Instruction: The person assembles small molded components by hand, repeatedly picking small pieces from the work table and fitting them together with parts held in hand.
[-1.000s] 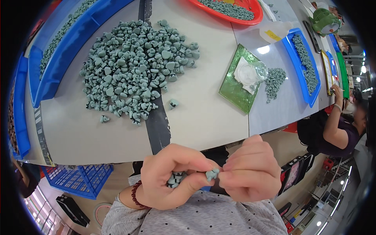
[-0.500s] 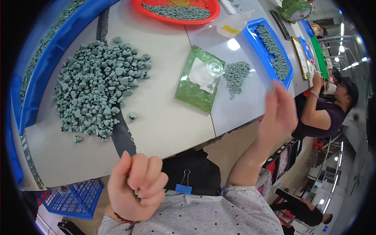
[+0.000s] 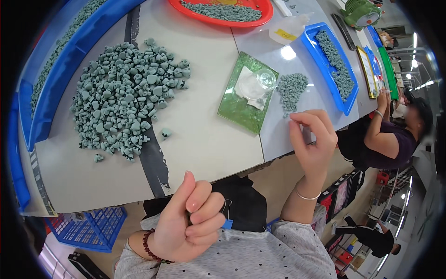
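In front of my body, my left hand (image 3: 193,223) is closed, its fingers curled round a small grey-green piece that is mostly hidden. My right hand (image 3: 315,139) is at the table's near edge, thumb and index finger pinched at the tip of a small pile of tiny grey-green pieces (image 3: 292,88). Whatever is between those fingertips is too small to make out. Left of that pile lies a green square plate (image 3: 231,104) bearing a white cloth or paper (image 3: 244,83) and a small clear round dish (image 3: 265,80). A large heap of bigger grey-green molded pieces (image 3: 125,95) covers the left side.
A long blue bin (image 3: 60,60) lines the left edge. Farther back are a red oval tray (image 3: 223,21) and a blue tray (image 3: 346,100), both holding small pieces, plus a clear plastic container (image 3: 290,30). A blue crate (image 3: 88,232) stands below the table. A co-worker (image 3: 390,132) sits at right.
My right hand has come down and in from over the blue tray's near end to the small pile. My left hand has shifted right and turned slightly, still closed.
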{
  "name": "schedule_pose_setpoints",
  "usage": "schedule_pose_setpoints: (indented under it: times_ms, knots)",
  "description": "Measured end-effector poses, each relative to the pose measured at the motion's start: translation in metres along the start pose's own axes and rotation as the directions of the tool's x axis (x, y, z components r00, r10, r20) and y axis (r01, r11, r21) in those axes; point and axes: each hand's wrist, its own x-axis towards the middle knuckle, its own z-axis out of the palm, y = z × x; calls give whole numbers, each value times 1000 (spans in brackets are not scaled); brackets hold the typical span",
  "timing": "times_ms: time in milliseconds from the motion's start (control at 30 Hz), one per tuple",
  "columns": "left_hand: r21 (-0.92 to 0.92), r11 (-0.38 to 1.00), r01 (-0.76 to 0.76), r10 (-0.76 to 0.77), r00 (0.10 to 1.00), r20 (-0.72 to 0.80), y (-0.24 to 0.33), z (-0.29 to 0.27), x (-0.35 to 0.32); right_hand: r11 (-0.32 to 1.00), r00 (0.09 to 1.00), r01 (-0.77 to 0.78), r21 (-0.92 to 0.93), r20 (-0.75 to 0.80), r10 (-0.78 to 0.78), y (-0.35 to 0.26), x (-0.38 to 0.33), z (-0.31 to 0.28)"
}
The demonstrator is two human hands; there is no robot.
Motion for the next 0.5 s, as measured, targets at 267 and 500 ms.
schedule_pose_setpoints:
  times_ms: [267,500]
  knots:
    - [332,939,-90,145,979,-145,-3,8,8,977,983,180,-110,56,-175,-4,2,2]
    - [545,835,-74,99,995,-16,-2,3,4,971,980,198,-132,50,-192,-6,12,12]
